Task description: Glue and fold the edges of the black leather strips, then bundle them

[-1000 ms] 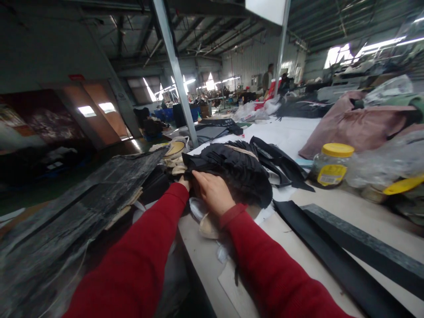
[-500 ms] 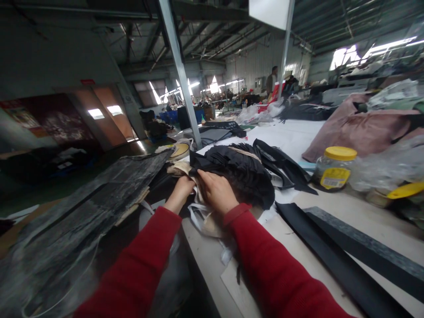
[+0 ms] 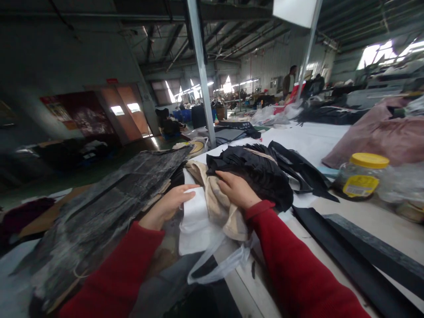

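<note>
A white sheet of cloth or paper (image 3: 195, 214) hangs at the table's near edge, its upper left edge pinched by my left hand (image 3: 167, 203). To the right of it lies a crumpled beige cloth (image 3: 215, 198). My right hand (image 3: 236, 190) reaches across the beige cloth and grips the near left corner of a bundle of black fabric pieces (image 3: 258, 172). Some of its fingers are hidden underneath. A pale band ties the bundle across its top. Below my hands droops a translucent white plastic bag handle (image 3: 221, 265).
Dark, plastic-covered sheets (image 3: 109, 198) stand on the left. A yellow-lidded jar (image 3: 361, 176) and a pink bag (image 3: 367, 132) are on the right. Long black strips (image 3: 344, 251) lie on the table near my right arm. A metal post (image 3: 203, 79) rises behind the bundle.
My left hand has moved left, away from my right hand, and the white sheet now shows between them. More of the beige cloth is uncovered. The whole view has shifted left.
</note>
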